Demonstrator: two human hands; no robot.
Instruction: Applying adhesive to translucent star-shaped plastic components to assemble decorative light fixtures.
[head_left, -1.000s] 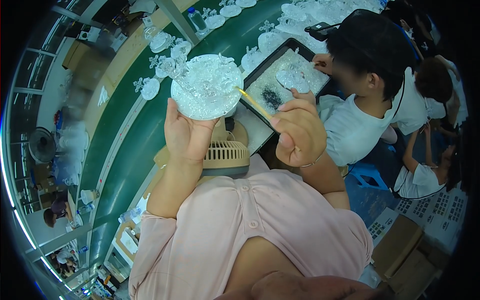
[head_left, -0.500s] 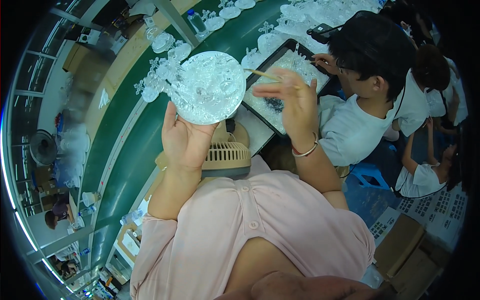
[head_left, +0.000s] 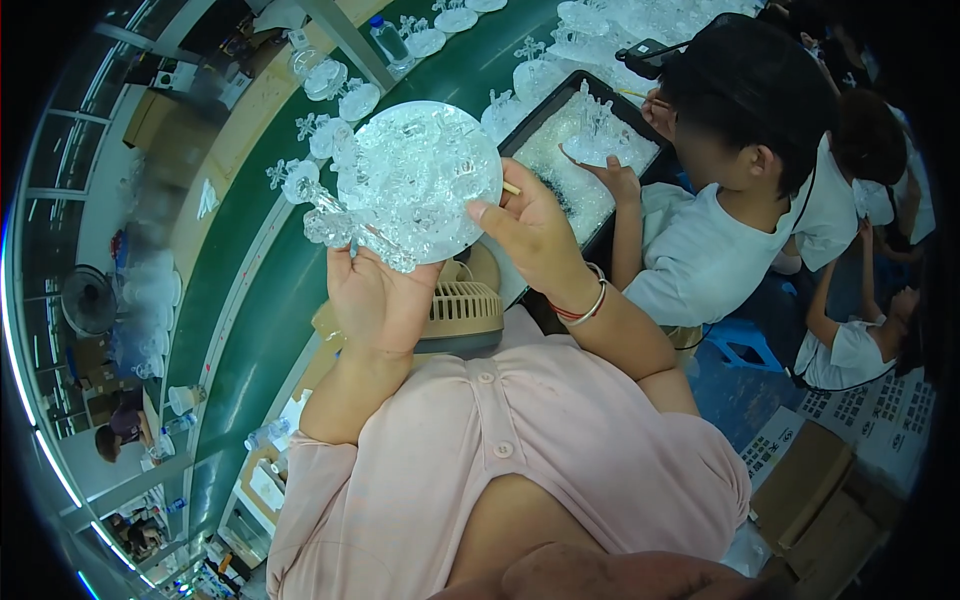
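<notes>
A clear ornament on a round disc base (head_left: pixel 415 185), covered with glittering crystal-like pieces, is tilted up in front of me. My left hand (head_left: pixel 380 305) supports its lower edge, the fingers partly hidden behind it. My right hand (head_left: pixel 535 230) is closed at the disc's right edge, thumb on the front face. A thin wooden-coloured stick (head_left: pixel 512 188) pokes out between its fingers. Clear branching figures jut from the ornament's lower left, close to similar small ornaments (head_left: pixel 300 182) on the green table.
A black tray of clear granules (head_left: pixel 545 185) lies to the right, where a co-worker's hand (head_left: pixel 615 180) holds a clear piece over it. Below the disc stands a beige fan (head_left: pixel 465 310). A blue-capped bottle (head_left: pixel 390 45) and more ornaments line the green table (head_left: pixel 235 330).
My right hand has come left and down from above the tray to the disc's edge. The disc has turned, bringing its figures lower left. The co-worker's hand now holds a clear piece over the tray.
</notes>
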